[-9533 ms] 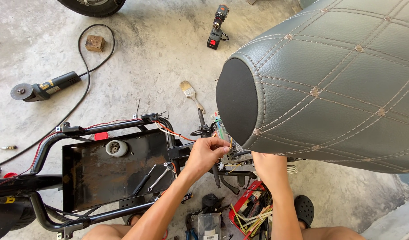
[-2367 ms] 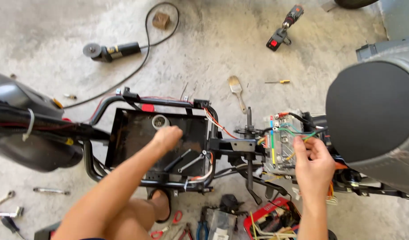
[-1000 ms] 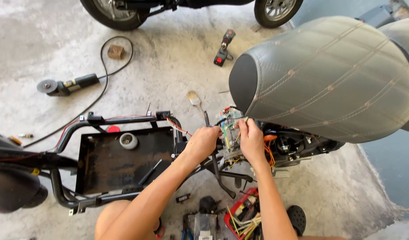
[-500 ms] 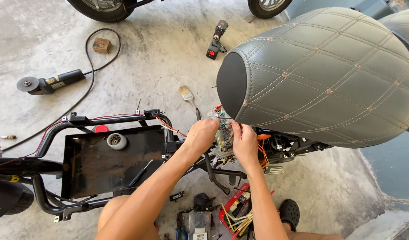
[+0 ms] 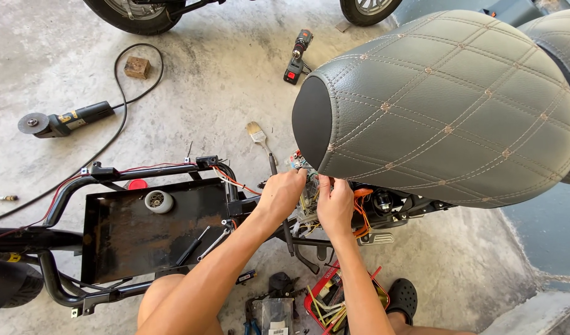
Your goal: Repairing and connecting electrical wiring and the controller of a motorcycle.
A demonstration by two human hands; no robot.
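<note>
A: In the head view, where were the 2 hands?

B: Both were at the wiring unit [image 5: 307,193] tucked under the front edge of the grey quilted seat [image 5: 446,105]. The left hand [image 5: 283,193] was curled narrow against its left side, fingers pinching at something I could not make out. The right hand [image 5: 334,201] was closed on the unit's right side, just beside the orange wires [image 5: 361,211].

A: Had anything changed?

B: About 2 seconds earlier the left hand lay over the black metal tray [image 5: 151,229], well apart from the right. It had since come across, so both hands met on the unit, and the seat filled more of the view.

A: What did that suggest?

B: My judgement: the work had settled on the unit and needed 2 hands, 1 steadying and 1 picking.

A: And round about?

B: A paintbrush [image 5: 258,135] lay on the concrete floor [image 5: 204,80] just beyond the hands, an angle grinder [image 5: 58,121] far off to the left, a cordless drill [image 5: 297,56] near the seat's nose, and a red box of tools [image 5: 334,298] beside the right forearm.
</note>
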